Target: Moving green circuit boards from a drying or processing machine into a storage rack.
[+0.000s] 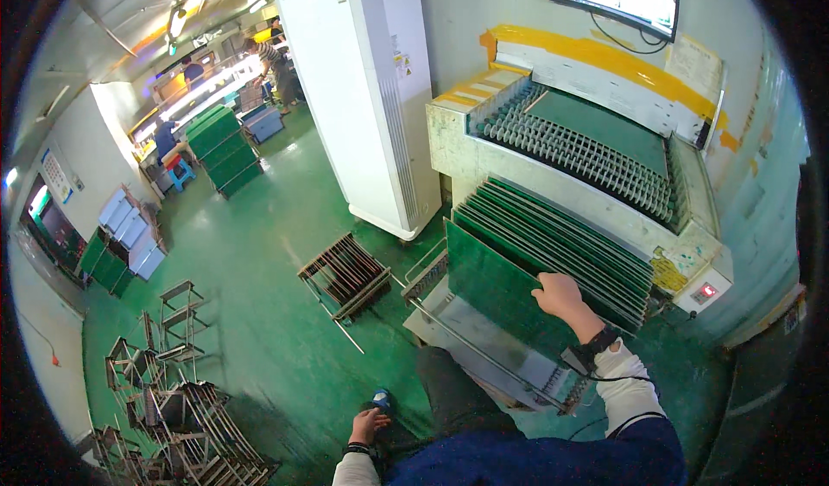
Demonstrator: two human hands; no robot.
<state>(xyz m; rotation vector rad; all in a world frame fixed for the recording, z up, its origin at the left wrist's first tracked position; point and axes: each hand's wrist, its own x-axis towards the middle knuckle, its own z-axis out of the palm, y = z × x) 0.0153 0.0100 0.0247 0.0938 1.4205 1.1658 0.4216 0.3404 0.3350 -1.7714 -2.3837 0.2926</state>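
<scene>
Several flat green boards [553, 253] stand on edge, side by side, in a metal rack [484, 352] in front of me. My right hand [561, 298] is closed at the upper edge of the nearest green board [488, 270], whose broad face is turned toward me. My left hand [369, 424] hangs low beside my leg, away from the rack, with its fingers loosely apart and nothing seen in it. Behind the rack is a roller machine [561, 171], and another green board [600, 132] lies flat on its rollers.
A smaller rack [345, 277] with slats stands on the floor left of me. Metal frames [186, 425] are piled at the lower left. A tall white cabinet unit [358, 97] stands beside the machine. Green crates [223, 145] and people at a lit bench are farther back.
</scene>
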